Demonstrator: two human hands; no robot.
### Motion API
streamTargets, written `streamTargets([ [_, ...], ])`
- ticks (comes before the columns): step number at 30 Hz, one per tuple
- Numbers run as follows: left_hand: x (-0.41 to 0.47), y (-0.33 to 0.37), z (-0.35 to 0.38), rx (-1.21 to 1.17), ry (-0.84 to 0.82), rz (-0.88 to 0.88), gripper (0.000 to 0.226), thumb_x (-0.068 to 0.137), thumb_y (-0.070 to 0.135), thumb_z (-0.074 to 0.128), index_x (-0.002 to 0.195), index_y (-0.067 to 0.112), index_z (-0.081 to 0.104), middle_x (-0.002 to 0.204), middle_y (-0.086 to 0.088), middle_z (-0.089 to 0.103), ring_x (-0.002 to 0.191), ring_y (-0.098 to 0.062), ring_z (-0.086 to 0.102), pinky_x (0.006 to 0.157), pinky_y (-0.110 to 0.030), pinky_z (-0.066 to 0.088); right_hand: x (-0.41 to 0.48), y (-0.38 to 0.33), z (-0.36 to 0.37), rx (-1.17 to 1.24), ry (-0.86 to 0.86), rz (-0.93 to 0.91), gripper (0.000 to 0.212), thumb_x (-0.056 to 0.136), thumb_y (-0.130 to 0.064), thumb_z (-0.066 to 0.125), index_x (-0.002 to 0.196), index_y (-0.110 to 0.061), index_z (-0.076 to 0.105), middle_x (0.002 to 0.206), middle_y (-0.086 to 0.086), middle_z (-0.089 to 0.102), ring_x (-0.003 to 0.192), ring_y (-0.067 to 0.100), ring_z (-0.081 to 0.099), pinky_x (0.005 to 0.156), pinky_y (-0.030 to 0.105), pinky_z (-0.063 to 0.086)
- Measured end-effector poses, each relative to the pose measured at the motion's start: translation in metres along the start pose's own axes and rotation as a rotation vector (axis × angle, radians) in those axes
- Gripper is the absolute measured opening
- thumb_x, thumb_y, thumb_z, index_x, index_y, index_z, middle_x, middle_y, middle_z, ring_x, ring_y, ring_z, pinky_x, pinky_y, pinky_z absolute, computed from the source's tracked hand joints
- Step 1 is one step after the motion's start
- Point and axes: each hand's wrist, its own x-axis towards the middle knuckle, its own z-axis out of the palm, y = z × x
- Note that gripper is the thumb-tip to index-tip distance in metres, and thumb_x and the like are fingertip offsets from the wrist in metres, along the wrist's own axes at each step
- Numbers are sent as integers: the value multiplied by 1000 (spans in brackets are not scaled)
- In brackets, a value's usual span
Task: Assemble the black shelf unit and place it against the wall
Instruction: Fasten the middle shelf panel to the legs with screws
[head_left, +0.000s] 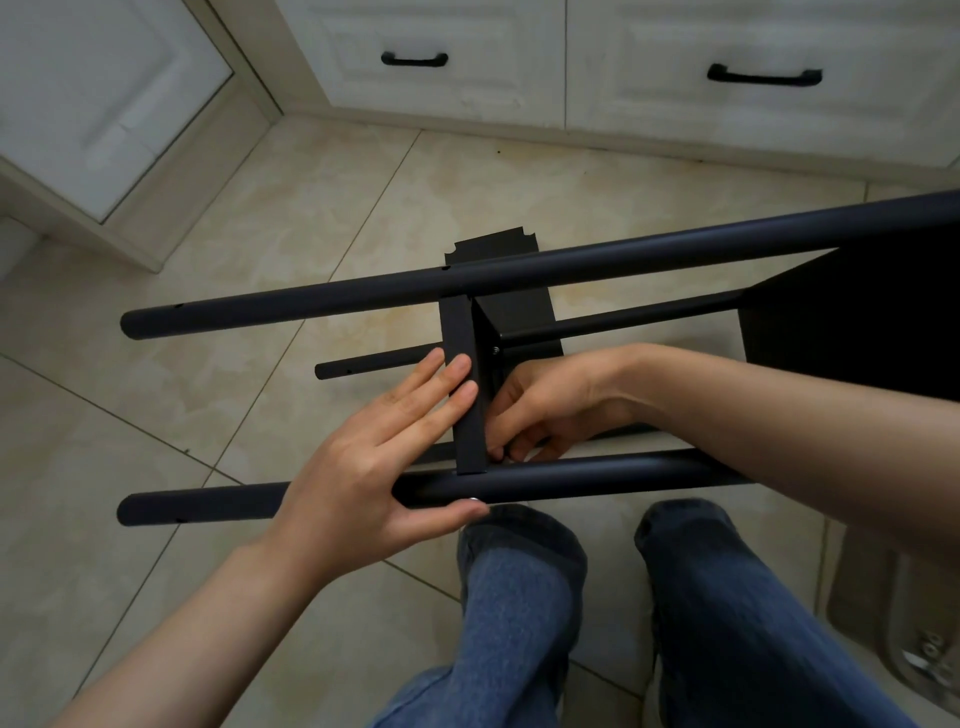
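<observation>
Head view: the black shelf unit (857, 332) lies on its side on the tiled floor (260, 208), midway between us and the drawers (441, 93) along the floor's far edge. Our left hand (379, 467) is released, fingers flat on the lip of the shelf panel (462, 332), thumb along the near pole (597, 475) beside a small silver screw (472, 500). Our right hand (550, 405) curls in behind the panel at that joint; what it pinches, we cannot tell. The risk, we judge: if the left fingers ease, the panel's hole slips off the pole's, and the screw cross-threads or drops to the floor. Any hidden fastener could also slip from the right fingertips.
</observation>
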Motion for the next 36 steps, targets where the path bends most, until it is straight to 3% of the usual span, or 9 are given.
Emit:
streamTargets([
  [3,-1,0,0,5,7,4,82,85,51,72,147,5,44,159,-9,37,151,-24,30,121,-35,32,0,1,0,-28,0,14,23,91,-24,67,68,-21,73,75,-3,66,74,11,58,78,29,47],
  [11,-3,2,1,6,5,-1,81,85,51,72,146,4,45,159,-10,37,151,-24,29,120,-35,32,0,3,-1,18,-19,37,10,91,-20,67,83,-15,71,80,-2,67,74,10,59,76,28,49],
  [19,-4,2,2,7,3,-4,82,85,51,72,147,5,45,159,-10,37,151,-24,29,120,-34,32,5,3,3,17,11,43,8,90,-18,67,83,-15,70,81,0,66,78,12,60,79,30,49],
  [36,-7,4,4,17,21,2,81,85,51,74,146,5,46,159,-9,37,151,-24,30,118,-36,36,3,5,6,15,22,30,8,93,-17,65,88,-12,69,77,-2,64,50,2,51,61,22,46],
])
